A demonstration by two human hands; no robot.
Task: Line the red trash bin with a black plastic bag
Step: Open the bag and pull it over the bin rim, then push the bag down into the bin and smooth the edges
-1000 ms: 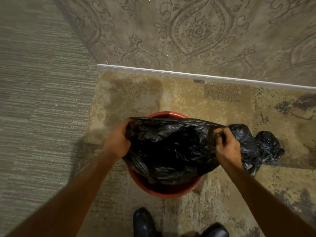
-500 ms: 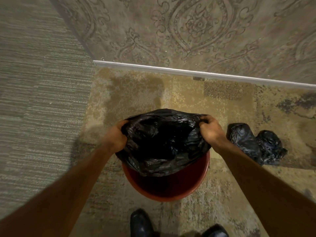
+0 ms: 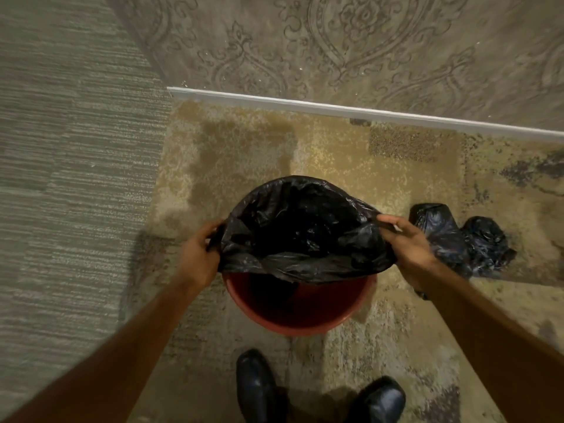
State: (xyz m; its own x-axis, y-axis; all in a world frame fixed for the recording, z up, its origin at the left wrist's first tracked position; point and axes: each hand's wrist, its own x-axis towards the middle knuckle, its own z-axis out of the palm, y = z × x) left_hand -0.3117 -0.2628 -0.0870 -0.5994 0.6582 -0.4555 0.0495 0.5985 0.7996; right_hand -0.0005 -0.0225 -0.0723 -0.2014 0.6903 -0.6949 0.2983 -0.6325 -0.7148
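Observation:
A round red trash bin (image 3: 300, 317) stands on the carpet in front of my feet. A black plastic bag (image 3: 305, 236) is spread open over it. The bag's mouth is hooked over the bin's far rim and hides it, while the near rim shows bare red. My left hand (image 3: 198, 257) grips the bag's edge at the bin's left side. My right hand (image 3: 407, 244) grips the edge at the right side. The bag's near edge hangs across the bin's middle between my hands.
A second crumpled black bag (image 3: 464, 239) lies on the carpet just right of the bin. A patterned wall with a white baseboard (image 3: 366, 112) runs behind. My two black shoes (image 3: 259, 389) stand close below the bin. Grey striped carpet lies to the left.
Both hands have pulled the bag's mouth wider and back over the bin's far rim. The bag, bunched a second ago, now gapes open, and the bin's near inside shows.

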